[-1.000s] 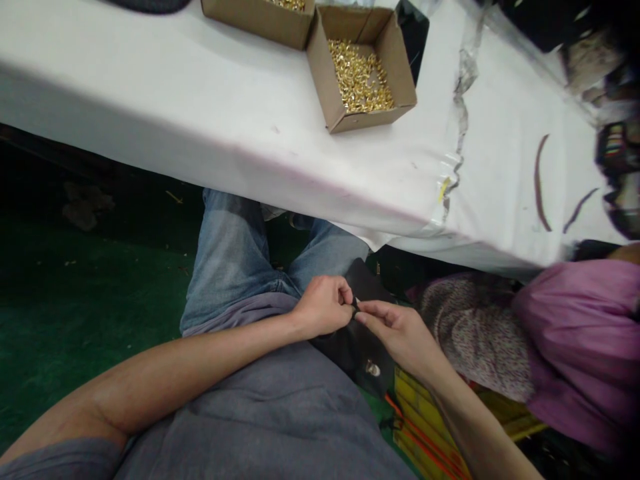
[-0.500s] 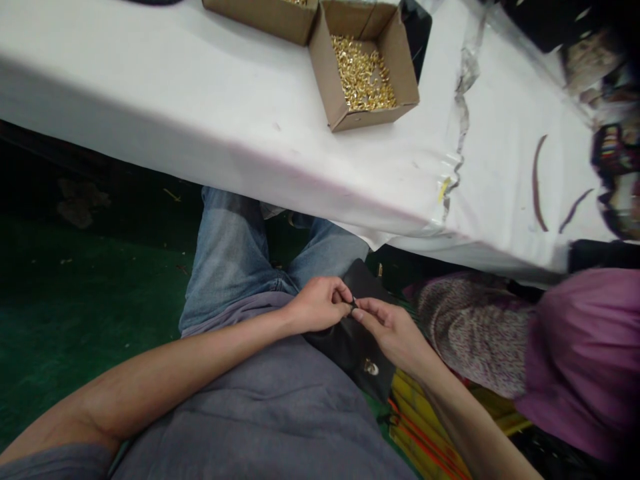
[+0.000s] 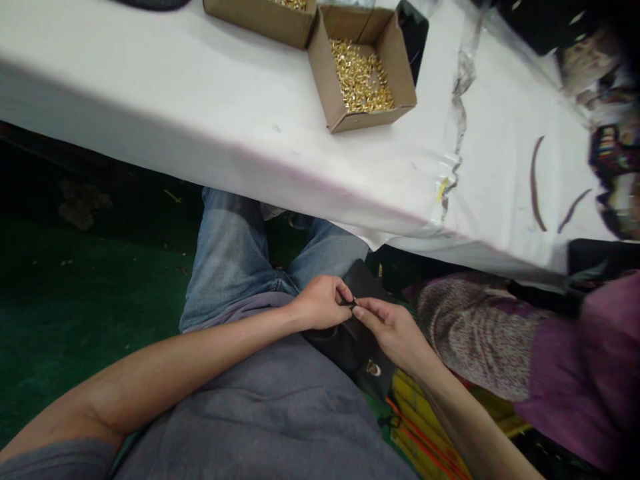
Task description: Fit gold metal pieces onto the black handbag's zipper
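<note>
Over my lap lies a black leather-like piece (image 3: 345,343) that looks like part of a bag, with a shiny metal clasp (image 3: 373,368) near its lower right corner. My left hand (image 3: 324,303) is closed, thumb and fingers pinching a small dark edge or strip of it. From the right, my right hand (image 3: 393,328) pinches the same spot, its fingertips almost touching the left ones. The exact bit between the fingertips is too small to make out.
A white-covered table (image 3: 225,127) runs in front of me. On it stand an open cardboard box (image 3: 345,123) of small gold metal parts and a second box (image 3: 260,23). Dark curved strips (image 3: 536,183) lie farther right. Beside me on the right sits a person in purple clothing (image 3: 565,380).
Both hands stay at the same spot with only slight finger movement. The person on the right has shifted toward the right edge. The view has tilted a little.
</note>
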A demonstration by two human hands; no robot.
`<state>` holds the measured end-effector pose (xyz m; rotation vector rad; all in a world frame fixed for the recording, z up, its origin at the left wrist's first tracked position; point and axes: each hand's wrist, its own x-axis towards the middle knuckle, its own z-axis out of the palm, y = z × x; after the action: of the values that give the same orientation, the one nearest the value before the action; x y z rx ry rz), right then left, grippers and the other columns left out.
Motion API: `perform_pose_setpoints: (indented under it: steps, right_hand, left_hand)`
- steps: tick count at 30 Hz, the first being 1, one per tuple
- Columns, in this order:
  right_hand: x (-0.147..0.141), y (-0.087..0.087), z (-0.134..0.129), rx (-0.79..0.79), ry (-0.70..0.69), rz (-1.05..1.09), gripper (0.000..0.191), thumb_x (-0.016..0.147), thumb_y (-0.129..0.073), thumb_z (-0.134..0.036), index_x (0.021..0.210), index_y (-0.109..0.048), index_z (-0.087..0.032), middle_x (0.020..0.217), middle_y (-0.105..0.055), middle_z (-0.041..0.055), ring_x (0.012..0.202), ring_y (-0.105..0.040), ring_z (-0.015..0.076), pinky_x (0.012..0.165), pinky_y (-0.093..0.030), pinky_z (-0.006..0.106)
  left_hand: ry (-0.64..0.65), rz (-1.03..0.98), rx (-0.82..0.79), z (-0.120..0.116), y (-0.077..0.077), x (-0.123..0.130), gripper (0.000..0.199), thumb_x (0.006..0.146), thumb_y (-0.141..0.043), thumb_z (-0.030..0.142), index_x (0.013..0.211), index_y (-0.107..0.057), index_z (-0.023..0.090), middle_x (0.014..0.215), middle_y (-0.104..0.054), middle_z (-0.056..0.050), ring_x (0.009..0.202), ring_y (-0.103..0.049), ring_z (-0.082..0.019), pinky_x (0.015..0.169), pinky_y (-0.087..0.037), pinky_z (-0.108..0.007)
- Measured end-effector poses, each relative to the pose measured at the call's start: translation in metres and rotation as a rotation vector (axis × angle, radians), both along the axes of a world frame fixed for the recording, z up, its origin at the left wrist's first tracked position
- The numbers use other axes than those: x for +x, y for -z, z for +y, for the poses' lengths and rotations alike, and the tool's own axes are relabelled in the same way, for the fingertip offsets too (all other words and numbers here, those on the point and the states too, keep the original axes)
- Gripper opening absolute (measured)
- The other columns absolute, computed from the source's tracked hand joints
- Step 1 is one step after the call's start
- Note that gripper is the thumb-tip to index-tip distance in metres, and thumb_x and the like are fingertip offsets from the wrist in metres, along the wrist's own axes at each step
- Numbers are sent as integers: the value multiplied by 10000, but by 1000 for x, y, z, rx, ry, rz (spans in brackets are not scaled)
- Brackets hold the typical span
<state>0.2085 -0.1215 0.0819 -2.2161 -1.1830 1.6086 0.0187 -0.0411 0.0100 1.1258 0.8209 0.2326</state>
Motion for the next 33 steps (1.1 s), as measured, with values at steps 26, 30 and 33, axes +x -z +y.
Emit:
perform_pose_setpoints:
  steps: [26, 30, 33]
  right_hand:
    - [3, 11, -7, 156, 176, 20, 431, 920, -874, -515, 1228, -776, -229, 1136, -828, 103, 1040, -776, 275, 1031, -642, 462]
    - [6, 9, -4, 98, 236, 78, 500, 862, -919, -545, 1217, -782, -220, 1106, -835, 103, 1027, -780, 272, 987, -649, 430]
    - [12, 7, -3, 54, 220, 125, 552, 879, -906, -526, 1320, -751, -232, 1137, -830, 91, 1051, -776, 260, 977, -636, 406]
  left_hand:
    - [-50, -23, 138, -2, 5, -2, 103, 764, -776, 186, 843, -710, 186, 726, -686, 25, 673, -596, -154, 638, -388, -274]
    - [-42, 1, 142, -2, 0, 1, 123, 748, -791, 217, 812, -689, 193, 710, -667, 28, 664, -586, -155, 624, -371, -281]
    - [-45, 23, 145, -2, -2, 3, 165, 739, -804, 234, 787, -650, 201, 668, -623, 41, 637, -553, -149, 598, -346, -286]
